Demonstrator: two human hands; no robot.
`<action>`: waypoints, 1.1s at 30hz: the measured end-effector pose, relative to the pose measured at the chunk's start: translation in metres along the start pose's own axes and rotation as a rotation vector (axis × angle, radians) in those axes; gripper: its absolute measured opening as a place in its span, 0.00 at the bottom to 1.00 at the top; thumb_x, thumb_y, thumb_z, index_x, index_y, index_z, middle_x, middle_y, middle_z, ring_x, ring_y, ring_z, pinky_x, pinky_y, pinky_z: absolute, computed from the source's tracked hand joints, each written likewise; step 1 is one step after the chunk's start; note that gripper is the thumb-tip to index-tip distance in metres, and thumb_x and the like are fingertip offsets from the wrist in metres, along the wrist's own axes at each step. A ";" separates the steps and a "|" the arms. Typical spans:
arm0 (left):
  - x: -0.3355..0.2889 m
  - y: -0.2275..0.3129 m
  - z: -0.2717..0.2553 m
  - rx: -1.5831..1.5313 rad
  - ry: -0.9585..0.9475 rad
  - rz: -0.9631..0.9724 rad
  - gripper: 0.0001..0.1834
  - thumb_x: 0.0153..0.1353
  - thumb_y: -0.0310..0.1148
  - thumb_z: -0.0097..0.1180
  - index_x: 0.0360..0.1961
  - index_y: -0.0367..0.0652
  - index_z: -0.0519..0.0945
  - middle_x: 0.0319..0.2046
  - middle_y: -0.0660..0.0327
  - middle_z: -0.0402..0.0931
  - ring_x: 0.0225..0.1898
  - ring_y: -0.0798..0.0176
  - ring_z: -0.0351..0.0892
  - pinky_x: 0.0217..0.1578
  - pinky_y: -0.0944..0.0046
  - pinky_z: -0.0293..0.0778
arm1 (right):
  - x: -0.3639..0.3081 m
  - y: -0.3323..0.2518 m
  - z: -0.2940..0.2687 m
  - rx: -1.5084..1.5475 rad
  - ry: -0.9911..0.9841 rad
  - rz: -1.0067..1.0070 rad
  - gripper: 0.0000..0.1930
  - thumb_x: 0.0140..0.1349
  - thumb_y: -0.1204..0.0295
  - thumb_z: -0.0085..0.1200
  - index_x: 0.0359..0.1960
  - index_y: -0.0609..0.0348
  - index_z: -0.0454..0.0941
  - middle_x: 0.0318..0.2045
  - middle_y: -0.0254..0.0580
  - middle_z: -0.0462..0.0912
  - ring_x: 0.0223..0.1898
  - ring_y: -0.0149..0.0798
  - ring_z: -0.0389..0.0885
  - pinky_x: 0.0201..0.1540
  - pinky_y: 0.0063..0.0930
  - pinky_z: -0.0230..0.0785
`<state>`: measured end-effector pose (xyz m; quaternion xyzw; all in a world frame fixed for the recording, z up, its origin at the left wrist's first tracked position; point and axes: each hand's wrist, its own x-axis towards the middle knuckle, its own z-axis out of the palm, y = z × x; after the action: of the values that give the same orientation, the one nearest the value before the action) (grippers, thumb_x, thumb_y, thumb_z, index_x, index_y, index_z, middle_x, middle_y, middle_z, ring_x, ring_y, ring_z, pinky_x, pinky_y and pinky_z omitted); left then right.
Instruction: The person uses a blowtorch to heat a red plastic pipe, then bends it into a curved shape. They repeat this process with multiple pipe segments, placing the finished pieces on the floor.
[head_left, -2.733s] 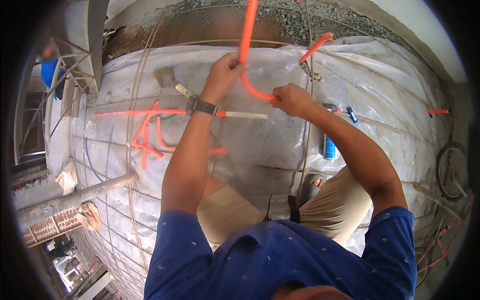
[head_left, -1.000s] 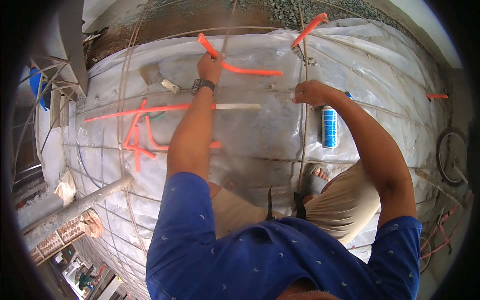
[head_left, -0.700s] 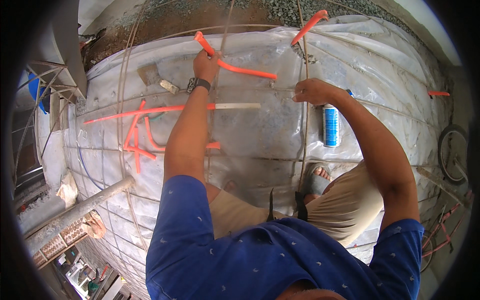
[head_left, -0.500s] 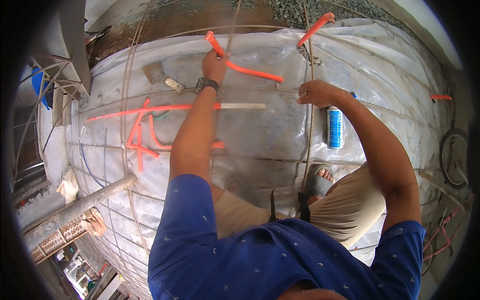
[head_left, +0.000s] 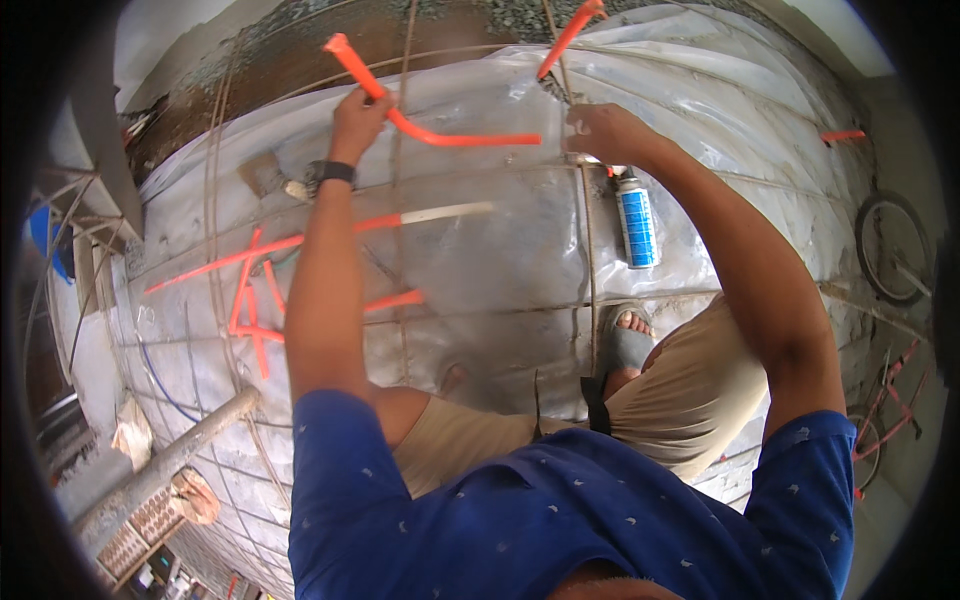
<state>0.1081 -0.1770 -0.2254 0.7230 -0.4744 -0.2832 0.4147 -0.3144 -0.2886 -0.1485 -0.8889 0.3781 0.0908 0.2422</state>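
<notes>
Fingers of the left hand grip a bent orange plastic pipe near its curve, above the translucent plastic sheeting. The right hand, which gripped the pipe moments ago, is now off it, curled just beside its free end, so the left apparently steadies it alone; whether the right fingers hold anything cannot be told.

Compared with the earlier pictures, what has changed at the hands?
The right hand has let go of the bent orange plastic pipe; the left hand alone holds it. The pipe's upper end, first outside the picture, has swung left into view. The blue-and-white cylindrical can stayed on the translucent plastic sheet.
</notes>
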 end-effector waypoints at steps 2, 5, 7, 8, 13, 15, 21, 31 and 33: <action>-0.003 0.021 -0.020 -0.064 -0.110 -0.036 0.16 0.76 0.47 0.68 0.46 0.43 0.86 0.35 0.66 0.85 0.35 0.72 0.83 0.35 0.67 0.81 | -0.006 -0.011 -0.001 -0.005 0.080 0.060 0.31 0.69 0.51 0.67 0.67 0.58 0.81 0.57 0.62 0.88 0.59 0.63 0.87 0.62 0.51 0.78; -0.029 0.043 -0.056 -0.169 -0.246 -0.112 0.16 0.78 0.47 0.65 0.42 0.44 0.83 0.35 0.65 0.84 0.35 0.71 0.83 0.38 0.66 0.81 | -0.016 -0.021 0.000 0.127 0.120 -0.015 0.31 0.72 0.50 0.64 0.68 0.57 0.79 0.58 0.61 0.87 0.59 0.63 0.86 0.63 0.50 0.77; -0.069 0.040 -0.087 -0.090 -0.203 -0.143 0.16 0.80 0.47 0.63 0.43 0.45 0.83 0.35 0.65 0.83 0.35 0.70 0.83 0.39 0.65 0.80 | -0.025 -0.016 0.006 0.272 0.195 -0.152 0.28 0.74 0.51 0.62 0.65 0.58 0.82 0.56 0.61 0.87 0.58 0.62 0.86 0.63 0.50 0.77; -0.091 0.033 -0.100 -0.035 -0.151 -0.189 0.15 0.80 0.46 0.61 0.43 0.45 0.83 0.36 0.66 0.83 0.35 0.69 0.82 0.38 0.64 0.79 | -0.030 -0.009 0.011 0.291 0.122 -0.105 0.27 0.74 0.50 0.61 0.61 0.60 0.84 0.53 0.61 0.88 0.55 0.61 0.87 0.61 0.51 0.77; -0.261 -0.050 -0.134 -0.288 0.100 -0.537 0.15 0.82 0.46 0.59 0.41 0.46 0.82 0.34 0.68 0.77 0.35 0.71 0.76 0.38 0.63 0.76 | -0.084 0.048 0.072 0.254 -0.188 -0.206 0.24 0.76 0.49 0.57 0.40 0.62 0.89 0.37 0.59 0.89 0.40 0.60 0.88 0.50 0.56 0.78; -0.337 -0.093 -0.125 -0.746 0.316 -0.605 0.10 0.81 0.41 0.63 0.44 0.47 0.84 0.32 0.67 0.84 0.33 0.68 0.82 0.37 0.63 0.78 | -0.130 0.070 0.102 0.311 -0.319 0.081 0.23 0.76 0.50 0.57 0.39 0.60 0.89 0.40 0.57 0.90 0.45 0.58 0.87 0.52 0.52 0.77; -0.510 -0.187 -0.108 -0.940 0.742 -1.165 0.16 0.74 0.49 0.70 0.51 0.50 0.83 0.45 0.67 0.85 0.42 0.63 0.85 0.46 0.60 0.80 | -0.193 0.114 0.151 0.678 0.093 0.336 0.17 0.77 0.58 0.62 0.46 0.62 0.90 0.42 0.52 0.92 0.46 0.47 0.90 0.53 0.43 0.80; -0.509 -0.178 -0.047 -1.074 0.669 -1.095 0.15 0.75 0.48 0.69 0.50 0.50 0.83 0.43 0.67 0.84 0.41 0.62 0.84 0.45 0.60 0.79 | -0.097 0.167 0.148 0.766 0.291 0.578 0.36 0.65 0.41 0.72 0.59 0.64 0.86 0.45 0.44 0.89 0.43 0.36 0.84 0.45 0.32 0.76; -0.490 -0.159 -0.037 -0.944 0.570 -1.018 0.16 0.76 0.48 0.68 0.50 0.49 0.82 0.42 0.66 0.84 0.40 0.62 0.84 0.45 0.59 0.79 | -0.093 0.157 0.151 0.773 0.194 0.566 0.35 0.64 0.43 0.72 0.59 0.63 0.87 0.47 0.46 0.90 0.46 0.38 0.86 0.47 0.35 0.77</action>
<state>0.0190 0.3197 -0.3372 0.6437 0.2162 -0.4151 0.6054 -0.4885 -0.2488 -0.3038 -0.6004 0.6320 -0.0774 0.4839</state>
